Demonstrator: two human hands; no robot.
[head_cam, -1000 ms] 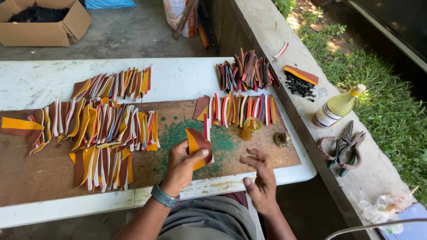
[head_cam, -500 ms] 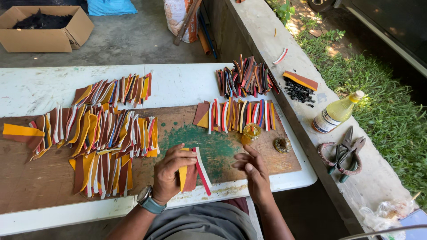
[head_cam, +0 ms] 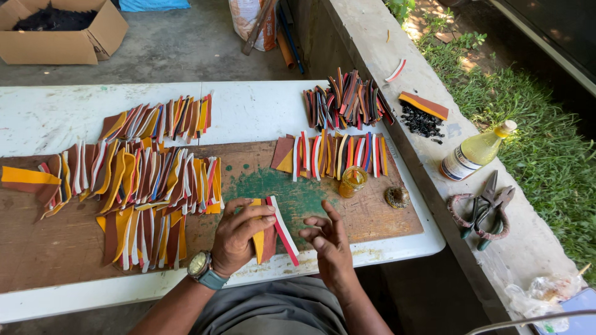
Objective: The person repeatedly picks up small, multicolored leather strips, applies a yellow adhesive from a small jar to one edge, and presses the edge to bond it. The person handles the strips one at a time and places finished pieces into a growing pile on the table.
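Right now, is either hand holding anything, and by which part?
The left hand grips a small bundle of coloured strips near its upper end. The right hand holds nothing.

An open-air craft workshop is suggested: cut coloured strips (head_cam: 155, 180) are laid out beyond the hands on a board-topped worktop (head_cam: 261, 111), pliers (head_cam: 487, 208) and what may be a glue bottle (head_cam: 475, 152) kept rightward.

There are 2 hands, 1 cardboard box (head_cam: 59, 34), 1 yellow bottle (head_cam: 475, 152), 1 small jar (head_cam: 352, 182), 1 wooden board (head_cam: 56, 248) and 1 wristwatch (head_cam: 200, 265).
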